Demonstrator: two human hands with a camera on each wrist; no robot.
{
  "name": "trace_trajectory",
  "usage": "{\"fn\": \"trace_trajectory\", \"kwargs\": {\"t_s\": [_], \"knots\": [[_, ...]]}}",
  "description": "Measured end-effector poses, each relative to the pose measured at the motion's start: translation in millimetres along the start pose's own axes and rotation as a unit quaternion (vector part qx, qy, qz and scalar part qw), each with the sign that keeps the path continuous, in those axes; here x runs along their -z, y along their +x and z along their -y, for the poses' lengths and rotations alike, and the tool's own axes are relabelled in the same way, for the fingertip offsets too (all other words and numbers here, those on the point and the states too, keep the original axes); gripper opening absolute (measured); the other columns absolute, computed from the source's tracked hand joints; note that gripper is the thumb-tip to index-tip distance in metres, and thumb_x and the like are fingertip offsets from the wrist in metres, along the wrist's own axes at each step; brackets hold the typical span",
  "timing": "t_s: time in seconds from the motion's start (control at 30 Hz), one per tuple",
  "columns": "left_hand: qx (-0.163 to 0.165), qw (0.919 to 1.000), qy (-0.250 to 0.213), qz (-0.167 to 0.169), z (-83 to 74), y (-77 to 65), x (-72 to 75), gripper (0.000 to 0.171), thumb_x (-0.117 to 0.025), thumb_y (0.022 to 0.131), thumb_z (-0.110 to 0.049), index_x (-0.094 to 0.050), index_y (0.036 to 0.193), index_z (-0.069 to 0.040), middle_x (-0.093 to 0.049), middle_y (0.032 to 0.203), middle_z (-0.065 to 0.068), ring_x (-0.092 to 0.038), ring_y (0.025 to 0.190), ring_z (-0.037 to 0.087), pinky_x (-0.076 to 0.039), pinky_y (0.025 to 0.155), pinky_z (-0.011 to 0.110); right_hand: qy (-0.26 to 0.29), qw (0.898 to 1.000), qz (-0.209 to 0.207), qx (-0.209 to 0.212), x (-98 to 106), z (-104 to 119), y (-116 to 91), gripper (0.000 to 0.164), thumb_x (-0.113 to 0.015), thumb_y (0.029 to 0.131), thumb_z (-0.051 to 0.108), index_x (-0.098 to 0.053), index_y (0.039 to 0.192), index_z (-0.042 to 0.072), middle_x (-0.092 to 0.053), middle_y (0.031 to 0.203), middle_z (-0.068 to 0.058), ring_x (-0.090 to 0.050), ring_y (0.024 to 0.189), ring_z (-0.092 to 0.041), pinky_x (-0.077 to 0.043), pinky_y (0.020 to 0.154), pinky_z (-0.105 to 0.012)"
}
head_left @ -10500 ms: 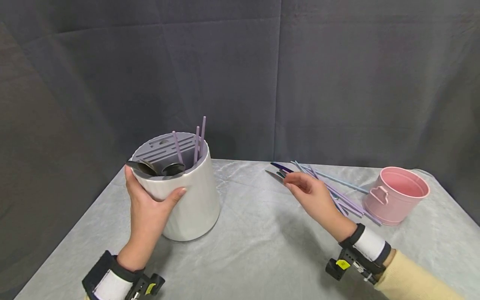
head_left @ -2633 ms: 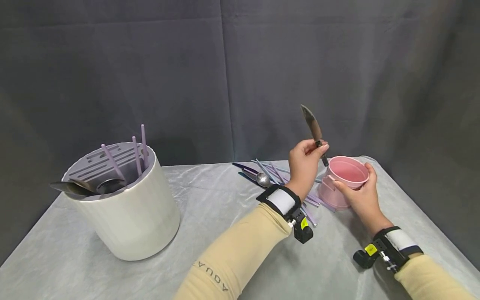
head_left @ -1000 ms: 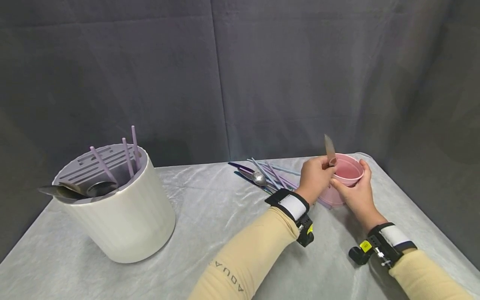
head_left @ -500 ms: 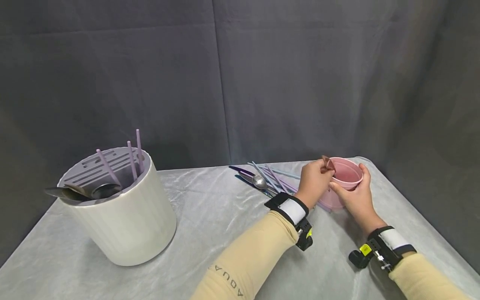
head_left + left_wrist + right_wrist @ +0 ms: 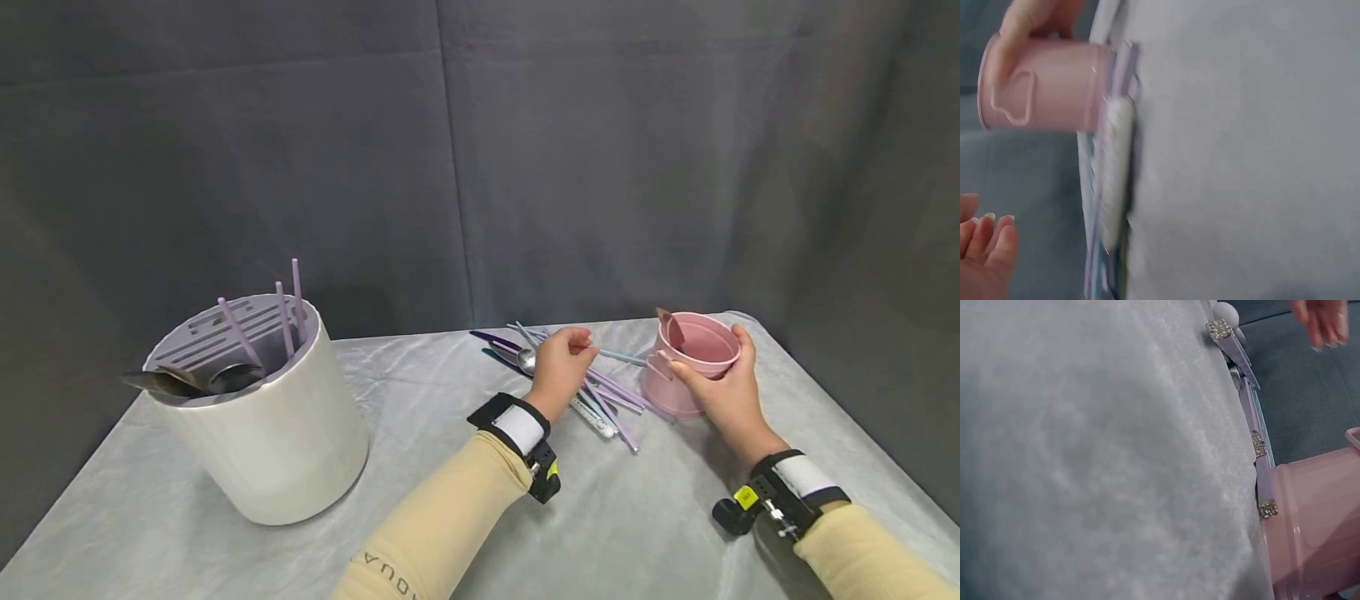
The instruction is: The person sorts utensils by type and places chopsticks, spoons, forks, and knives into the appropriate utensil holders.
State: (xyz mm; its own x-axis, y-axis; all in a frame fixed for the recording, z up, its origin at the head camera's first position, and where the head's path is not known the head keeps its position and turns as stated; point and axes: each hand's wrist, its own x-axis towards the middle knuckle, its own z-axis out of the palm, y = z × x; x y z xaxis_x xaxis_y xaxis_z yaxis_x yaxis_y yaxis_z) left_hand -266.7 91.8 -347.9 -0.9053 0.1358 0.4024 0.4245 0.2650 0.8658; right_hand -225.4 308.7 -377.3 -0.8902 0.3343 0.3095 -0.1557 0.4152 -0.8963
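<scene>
The right hand [image 5: 727,404] grips the pink bucket [image 5: 667,393] round its rim; a knife [image 5: 671,332] stands inside, blade up at the bucket's left rim. The table [image 5: 420,500] ends close behind and right of the bucket — wide cloth stretches left, toward the white utensil holder [image 5: 277,450]. The left hand [image 5: 561,367] — fingers loosely bent, holding nothing — hovers left of the bucket over chopsticks [image 5: 615,387].

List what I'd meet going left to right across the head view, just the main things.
White container, silver spoon's bowl, left hand, pink bucket, right hand gripping the bucket. The sticks on the table are left out, as they overlap the left hand.
</scene>
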Motion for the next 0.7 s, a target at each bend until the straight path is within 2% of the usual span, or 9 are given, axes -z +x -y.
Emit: {"fn": "trace_trajectory", "kwargs": {"t_s": [0.3,0.47,0.57,0.6,0.63,0.7], "knots": [[0.04,0.9972,0.063,-0.011,16.7,-3.4,24.7,0.014,-0.068,0.086,0.001,-0.07,0.097,0.009,-0.069,0.085,0.015,-0.064,0.08,0.023,-0.05,0.07,0.023,-0.018,1.0,0.003,-0.009,4.2,-1.1,0.6,0.102,-0.072,0.088,0.024,0.005,0.154,0.011,-0.019,0.153,-0.024,-0.023,0.138,-0.041,-0.023,0.112,-0.052],[0.072,0.9922,0.101,-0.009,24.3,-3.4,30.1,0.01,-0.069,0.085,0.0,-0.072,0.092,0.007,-0.07,0.084,0.013,-0.065,0.081,0.024,-0.051,0.072,0.028,-0.021,1.0,0.005,-0.008,6.2,-0.1,2.0,0.102,-0.071,0.089,0.025,0.006,0.154,0.012,-0.017,0.153,-0.023,-0.022,0.138,-0.041,-0.023,0.112,-0.052],[0.078,0.991,0.108,-0.011,44.8,2.0,26.2,0.005,-0.071,0.083,-0.002,-0.073,0.084,0.002,-0.07,0.083,0.009,-0.065,0.081,0.023,-0.052,0.073,0.031,-0.019,1.0,0.008,-0.008,7.2,0.7,2.3,0.102,-0.071,0.089,0.025,0.007,0.154,0.012,-0.017,0.153,-0.023,-0.022,0.139,-0.041,-0.023,0.111,-0.052],[0.075,0.9894,0.124,-0.017,49.9,2.8,23.8,0.004,-0.071,0.082,-0.004,-0.072,0.08,0.0,-0.07,0.081,0.008,-0.065,0.079,0.023,-0.051,0.072,0.032,-0.019,1.0,0.008,-0.007,7.2,0.8,2.6,0.102,-0.071,0.089,0.025,0.007,0.154,0.012,-0.017,0.153,-0.023,-0.022,0.139,-0.041,-0.023,0.112,-0.052],[0.056,0.9902,0.126,-0.024,68.9,7.2,18.5,0.009,-0.072,0.082,-0.008,-0.071,0.074,-0.005,-0.069,0.076,0.004,-0.063,0.073,0.02,-0.05,0.068,0.03,-0.019,1.0,0.007,-0.005,7.1,0.6,2.9,0.102,-0.071,0.089,0.025,0.006,0.154,0.012,-0.017,0.153,-0.023,-0.022,0.138,-0.041,-0.023,0.112,-0.052],[0.072,0.9862,0.149,-0.005,82.4,11.6,15.0,0.015,-0.073,0.082,-0.012,-0.069,0.068,-0.008,-0.067,0.071,0.001,-0.063,0.069,0.018,-0.05,0.065,0.03,-0.018,1.0,0.007,-0.003,6.8,0.2,3.0,0.102,-0.071,0.089,0.025,0.006,0.154,0.011,-0.017,0.153,-0.023,-0.022,0.138,-0.042,-0.023,0.112,-0.052]]}}
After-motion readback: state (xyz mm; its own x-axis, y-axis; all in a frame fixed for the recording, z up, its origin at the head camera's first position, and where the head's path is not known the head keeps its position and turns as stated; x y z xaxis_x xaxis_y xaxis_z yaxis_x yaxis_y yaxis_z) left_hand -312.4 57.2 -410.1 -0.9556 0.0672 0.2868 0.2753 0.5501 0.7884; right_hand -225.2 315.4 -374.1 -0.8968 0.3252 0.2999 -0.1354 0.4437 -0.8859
